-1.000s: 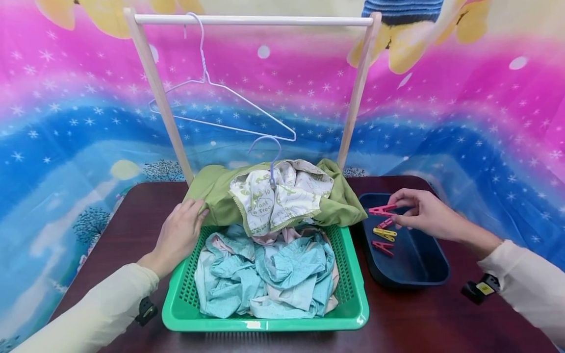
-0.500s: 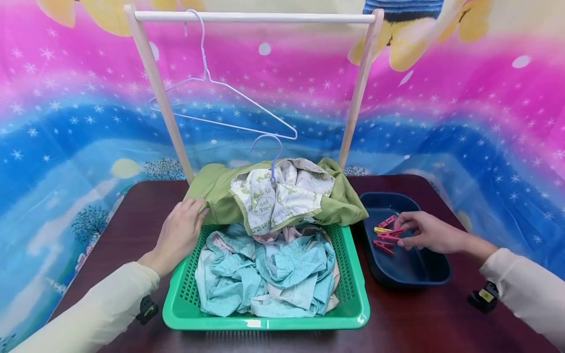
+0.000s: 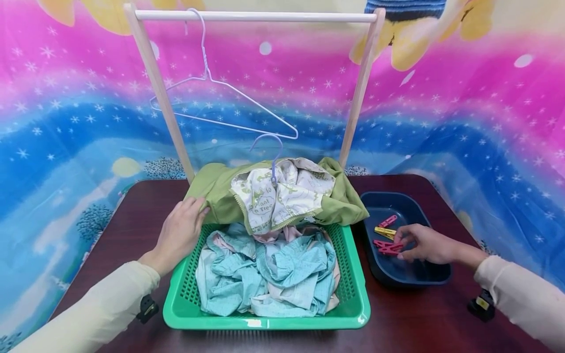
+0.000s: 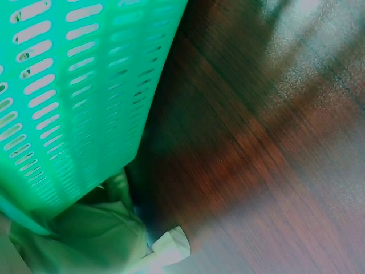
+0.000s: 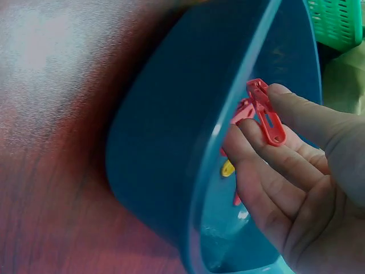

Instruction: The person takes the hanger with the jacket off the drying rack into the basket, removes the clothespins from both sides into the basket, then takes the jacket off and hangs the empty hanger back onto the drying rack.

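Observation:
My left hand (image 3: 181, 230) rests at the far left corner of the green basket (image 3: 265, 323), its fingers lying on the sleeve of a green garment (image 3: 216, 196). That garment lies over the basket's back edge with a white printed lining (image 3: 282, 196) and a lilac hanger hook (image 3: 273, 147) sticking up from it. My right hand (image 3: 419, 243) reaches into the dark blue tub (image 3: 423, 280) and pinches a red peg (image 3: 388, 249) between thumb and fingers. In the right wrist view the red peg (image 5: 265, 114) sits at my fingertips inside the tub (image 5: 171, 142).
A yellow peg (image 3: 385, 231) and a pink peg (image 3: 388, 221) lie in the tub. Crumpled teal clothes (image 3: 273, 274) fill the basket. Behind it stands a wooden rack with a white rail (image 3: 256, 16) and a white wire hanger (image 3: 247, 98). The dark table (image 3: 441, 318) carries everything.
My right hand has come down from the tub's far rim, where it held a pink peg up, into the tub near the front. The left hand has stayed put.

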`<action>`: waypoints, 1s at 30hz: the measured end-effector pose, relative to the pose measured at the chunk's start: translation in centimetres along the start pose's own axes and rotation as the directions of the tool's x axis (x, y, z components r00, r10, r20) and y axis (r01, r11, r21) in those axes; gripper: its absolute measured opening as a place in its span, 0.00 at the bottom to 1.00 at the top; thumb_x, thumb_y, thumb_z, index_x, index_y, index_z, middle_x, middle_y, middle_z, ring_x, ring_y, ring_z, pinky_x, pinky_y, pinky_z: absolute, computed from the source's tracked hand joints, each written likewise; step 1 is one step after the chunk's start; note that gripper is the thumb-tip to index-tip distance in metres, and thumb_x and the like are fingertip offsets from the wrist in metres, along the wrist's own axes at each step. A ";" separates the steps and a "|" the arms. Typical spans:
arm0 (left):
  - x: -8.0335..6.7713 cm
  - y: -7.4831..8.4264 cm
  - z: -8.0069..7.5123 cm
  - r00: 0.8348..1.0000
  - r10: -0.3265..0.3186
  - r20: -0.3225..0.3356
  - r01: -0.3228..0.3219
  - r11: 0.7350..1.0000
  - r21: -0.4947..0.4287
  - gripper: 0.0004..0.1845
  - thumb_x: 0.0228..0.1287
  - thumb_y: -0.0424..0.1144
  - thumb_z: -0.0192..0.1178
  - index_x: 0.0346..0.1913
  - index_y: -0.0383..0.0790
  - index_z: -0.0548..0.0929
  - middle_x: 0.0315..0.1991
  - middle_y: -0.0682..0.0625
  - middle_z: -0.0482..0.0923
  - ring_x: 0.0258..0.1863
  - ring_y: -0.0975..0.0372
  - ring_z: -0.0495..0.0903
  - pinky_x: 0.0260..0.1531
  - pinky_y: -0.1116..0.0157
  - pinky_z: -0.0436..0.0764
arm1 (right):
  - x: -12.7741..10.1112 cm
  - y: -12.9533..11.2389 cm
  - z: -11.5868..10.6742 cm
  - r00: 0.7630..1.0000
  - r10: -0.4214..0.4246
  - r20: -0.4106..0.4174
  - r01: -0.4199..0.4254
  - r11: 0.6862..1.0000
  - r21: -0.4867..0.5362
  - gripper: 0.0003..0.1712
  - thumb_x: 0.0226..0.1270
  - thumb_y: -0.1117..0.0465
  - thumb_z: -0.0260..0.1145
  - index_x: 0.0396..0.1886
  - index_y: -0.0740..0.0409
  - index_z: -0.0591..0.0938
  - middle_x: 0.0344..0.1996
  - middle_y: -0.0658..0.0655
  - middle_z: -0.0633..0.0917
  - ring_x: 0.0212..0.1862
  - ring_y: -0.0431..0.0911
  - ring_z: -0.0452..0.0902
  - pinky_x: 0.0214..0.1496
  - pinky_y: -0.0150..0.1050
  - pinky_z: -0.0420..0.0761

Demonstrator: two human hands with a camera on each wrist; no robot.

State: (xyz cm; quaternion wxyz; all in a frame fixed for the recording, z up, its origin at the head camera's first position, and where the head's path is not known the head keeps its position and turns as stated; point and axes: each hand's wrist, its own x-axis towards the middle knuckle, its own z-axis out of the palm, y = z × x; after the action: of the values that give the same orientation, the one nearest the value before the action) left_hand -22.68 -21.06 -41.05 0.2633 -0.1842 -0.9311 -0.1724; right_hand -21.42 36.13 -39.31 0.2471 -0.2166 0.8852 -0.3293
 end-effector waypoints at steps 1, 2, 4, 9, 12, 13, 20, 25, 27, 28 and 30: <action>0.0 0.0 0.0 1.000 0.000 0.000 0.000 1.000 0.000 0.06 0.77 0.36 0.54 0.38 0.40 0.75 0.29 0.48 0.68 0.27 0.57 0.62 0.29 0.63 0.65 | 0.0 0.1 0.1 1.000 -0.004 0.004 0.004 1.000 -0.006 0.16 0.71 0.61 0.67 0.48 0.68 0.74 0.31 0.59 0.85 0.26 0.46 0.78 0.24 0.38 0.79; 0.0 0.0 0.0 1.000 0.000 0.001 0.000 1.000 0.000 0.06 0.77 0.36 0.54 0.38 0.40 0.75 0.29 0.48 0.68 0.27 0.57 0.63 0.29 0.63 0.65 | 0.0 0.2 0.2 1.000 -0.010 0.008 0.010 1.000 -0.014 0.15 0.71 0.61 0.67 0.47 0.67 0.75 0.30 0.58 0.85 0.25 0.46 0.78 0.24 0.38 0.79; 0.0 0.0 0.0 1.000 -0.001 0.002 0.001 1.000 0.000 0.06 0.77 0.36 0.54 0.38 0.40 0.75 0.29 0.48 0.68 0.27 0.57 0.63 0.29 0.63 0.65 | 0.0 0.3 0.4 1.000 -0.007 0.016 0.007 1.000 -0.026 0.14 0.70 0.61 0.68 0.45 0.66 0.75 0.29 0.56 0.84 0.24 0.44 0.76 0.23 0.36 0.77; -0.1 0.1 0.0 1.000 -0.003 0.002 0.003 1.000 -0.001 0.06 0.77 0.36 0.54 0.38 0.40 0.75 0.29 0.48 0.68 0.28 0.57 0.63 0.29 0.63 0.66 | 0.1 0.7 0.9 1.000 0.005 -0.020 -0.008 0.986 -0.164 0.13 0.67 0.57 0.71 0.40 0.58 0.78 0.34 0.51 0.82 0.31 0.36 0.73 0.30 0.33 0.77; -0.1 0.1 -0.1 1.000 -0.004 0.001 0.004 1.000 0.001 0.05 0.77 0.36 0.54 0.38 0.40 0.75 0.29 0.48 0.68 0.27 0.57 0.62 0.29 0.63 0.65 | 0.0 0.9 1.1 0.999 0.005 -0.046 -0.017 0.968 -0.252 0.13 0.64 0.55 0.73 0.39 0.55 0.78 0.35 0.49 0.81 0.33 0.34 0.71 0.32 0.31 0.74; -0.1 0.1 -0.1 1.000 -0.004 0.001 0.004 1.000 0.001 0.05 0.77 0.36 0.55 0.38 0.40 0.75 0.29 0.48 0.68 0.27 0.57 0.62 0.29 0.63 0.65 | -0.1 1.0 1.2 0.999 0.006 -0.051 -0.019 0.963 -0.271 0.13 0.64 0.55 0.74 0.39 0.54 0.78 0.35 0.49 0.81 0.32 0.34 0.71 0.32 0.31 0.73; -0.1 0.1 0.0 1.000 -0.005 0.001 0.005 1.000 0.003 0.06 0.76 0.36 0.55 0.38 0.40 0.74 0.29 0.48 0.67 0.27 0.57 0.63 0.29 0.63 0.65 | -0.3 1.3 1.6 0.997 0.029 -0.076 -0.053 0.936 -0.348 0.14 0.61 0.55 0.76 0.37 0.52 0.78 0.33 0.48 0.80 0.31 0.33 0.68 0.31 0.31 0.71; 0.0 0.1 0.0 1.000 -0.002 -0.005 0.002 1.000 -0.001 0.06 0.76 0.36 0.55 0.37 0.40 0.74 0.29 0.49 0.67 0.27 0.57 0.63 0.29 0.63 0.65 | -0.4 1.5 1.9 0.993 0.045 -0.111 -0.086 0.912 -0.400 0.15 0.58 0.55 0.77 0.37 0.50 0.78 0.31 0.46 0.79 0.30 0.33 0.67 0.30 0.31 0.69; 0.0 0.1 0.0 1.000 -0.001 -0.007 0.001 1.000 -0.002 0.06 0.76 0.36 0.56 0.37 0.41 0.74 0.29 0.49 0.67 0.27 0.57 0.63 0.29 0.63 0.65 | -0.4 1.5 2.0 0.990 0.058 -0.127 -0.107 0.901 -0.420 0.16 0.57 0.54 0.78 0.37 0.49 0.78 0.31 0.45 0.79 0.30 0.33 0.68 0.31 0.31 0.70; 0.0 0.1 0.0 1.000 0.000 -0.009 0.000 1.000 -0.002 0.06 0.76 0.36 0.56 0.37 0.41 0.74 0.29 0.49 0.67 0.27 0.57 0.63 0.28 0.63 0.65 | -0.3 1.5 2.0 0.989 0.065 -0.134 -0.117 0.895 -0.430 0.16 0.57 0.54 0.78 0.38 0.49 0.79 0.31 0.44 0.79 0.31 0.34 0.68 0.31 0.31 0.71; 0.0 0.0 -0.1 1.000 0.000 -0.012 0.000 1.000 -0.002 0.06 0.76 0.36 0.56 0.37 0.41 0.74 0.29 0.48 0.67 0.27 0.57 0.63 0.29 0.63 0.66 | -0.3 1.3 2.0 0.988 0.072 -0.135 -0.126 0.887 -0.444 0.17 0.56 0.53 0.79 0.39 0.49 0.79 0.33 0.45 0.80 0.32 0.34 0.70 0.32 0.32 0.72</action>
State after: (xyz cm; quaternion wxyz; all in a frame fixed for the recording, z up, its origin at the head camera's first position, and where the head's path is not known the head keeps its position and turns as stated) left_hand -22.62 -21.05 -41.01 0.2685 -0.1836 -0.9294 -0.1741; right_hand -20.36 36.26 -41.46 0.1553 -0.2032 0.9600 -0.1136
